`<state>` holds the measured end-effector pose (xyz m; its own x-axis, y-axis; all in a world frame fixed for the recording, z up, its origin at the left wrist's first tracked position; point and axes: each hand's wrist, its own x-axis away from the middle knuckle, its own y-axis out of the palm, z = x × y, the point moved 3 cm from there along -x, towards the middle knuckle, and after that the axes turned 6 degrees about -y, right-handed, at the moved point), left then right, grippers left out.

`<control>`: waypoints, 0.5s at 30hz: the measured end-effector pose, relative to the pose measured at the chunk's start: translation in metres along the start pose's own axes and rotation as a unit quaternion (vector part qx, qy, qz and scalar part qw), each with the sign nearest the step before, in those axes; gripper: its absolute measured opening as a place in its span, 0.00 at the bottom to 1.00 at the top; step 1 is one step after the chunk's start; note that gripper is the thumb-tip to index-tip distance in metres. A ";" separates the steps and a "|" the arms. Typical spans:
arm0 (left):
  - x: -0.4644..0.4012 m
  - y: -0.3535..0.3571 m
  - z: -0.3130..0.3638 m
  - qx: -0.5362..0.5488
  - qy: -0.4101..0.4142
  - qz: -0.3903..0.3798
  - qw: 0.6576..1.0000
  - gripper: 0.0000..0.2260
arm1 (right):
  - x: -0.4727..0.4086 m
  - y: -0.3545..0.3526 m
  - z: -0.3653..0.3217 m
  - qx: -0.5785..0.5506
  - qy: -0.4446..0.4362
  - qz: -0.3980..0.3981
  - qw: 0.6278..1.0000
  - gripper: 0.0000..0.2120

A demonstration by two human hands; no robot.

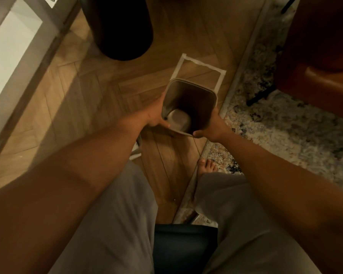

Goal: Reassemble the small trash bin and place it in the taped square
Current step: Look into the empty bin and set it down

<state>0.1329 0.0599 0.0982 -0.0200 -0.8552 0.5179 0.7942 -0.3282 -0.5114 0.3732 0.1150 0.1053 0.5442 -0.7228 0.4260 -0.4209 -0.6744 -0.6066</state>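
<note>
A small beige trash bin (188, 89) with a squarish open top is held over the wooden floor, its mouth facing up so its pale bottom shows inside. My left hand (155, 118) grips its left side near the rim. Its right near corner is gripped by my right hand (212, 128). The square of white tape (203, 65) lies on the floor just beyond the bin; the bin covers its near side. No lid or inner part is visible.
A large dark cylindrical bin (123, 26) stands at the back left. A patterned rug (275, 123) runs along the right, with a brown leather seat (321, 62) on it. A white object (137, 151) lies under my left forearm. My bare foot (207, 166) rests at the rug's edge.
</note>
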 end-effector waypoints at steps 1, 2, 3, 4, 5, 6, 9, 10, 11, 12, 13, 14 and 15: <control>0.000 0.001 0.001 0.000 0.001 -0.003 1.000 0.62 | -0.001 0.001 0.001 0.006 0.007 -0.003 1.000 0.61; -0.001 0.001 0.001 0.002 0.002 -0.004 1.000 0.62 | -0.002 0.001 0.003 0.012 0.010 -0.007 1.000 0.62; -0.001 0.001 0.001 0.004 0.000 -0.006 1.000 0.62 | -0.003 0.002 0.004 0.020 0.010 -0.013 1.000 0.62; -0.002 0.001 0.000 0.004 -0.004 -0.006 1.000 0.62 | -0.004 0.003 0.005 0.029 0.011 -0.019 0.999 0.61; -0.002 0.002 0.000 0.000 -0.007 -0.005 1.000 0.62 | -0.004 0.003 0.006 0.033 0.015 -0.021 0.999 0.61; -0.003 0.002 0.000 -0.005 -0.011 -0.004 1.000 0.62 | -0.004 0.003 0.007 0.031 0.020 -0.018 0.999 0.61; -0.004 0.002 -0.001 -0.013 -0.019 -0.004 1.000 0.62 | -0.004 0.002 0.009 0.018 0.023 -0.009 1.000 0.60; -0.005 0.002 -0.001 -0.015 -0.021 -0.006 1.000 0.62 | -0.005 0.002 0.008 0.017 0.019 -0.007 1.000 0.59; -0.005 0.001 -0.002 -0.018 -0.024 -0.006 1.000 0.62 | -0.006 0.002 0.008 0.015 0.015 -0.004 1.000 0.58; -0.006 0.001 -0.002 -0.021 -0.029 -0.006 0.999 0.62 | -0.007 0.001 0.009 0.016 0.013 0.001 1.000 0.57; -0.007 0.002 -0.002 -0.023 -0.034 -0.004 0.999 0.62 | -0.008 0.000 0.010 0.021 0.011 0.005 1.000 0.56; -0.008 0.003 -0.002 -0.026 -0.035 0.001 0.999 0.62 | -0.009 -0.001 0.011 0.032 0.008 0.009 0.999 0.54; -0.009 0.003 -0.002 -0.032 -0.035 0.004 0.999 0.62 | -0.010 -0.003 0.012 0.047 0.005 0.009 0.999 0.53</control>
<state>0.1347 0.0659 0.0906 0.0303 -0.8289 0.5586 0.7535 -0.3482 -0.5576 0.3778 0.1254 0.0946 0.5303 -0.7361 0.4206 -0.3598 -0.6446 -0.6746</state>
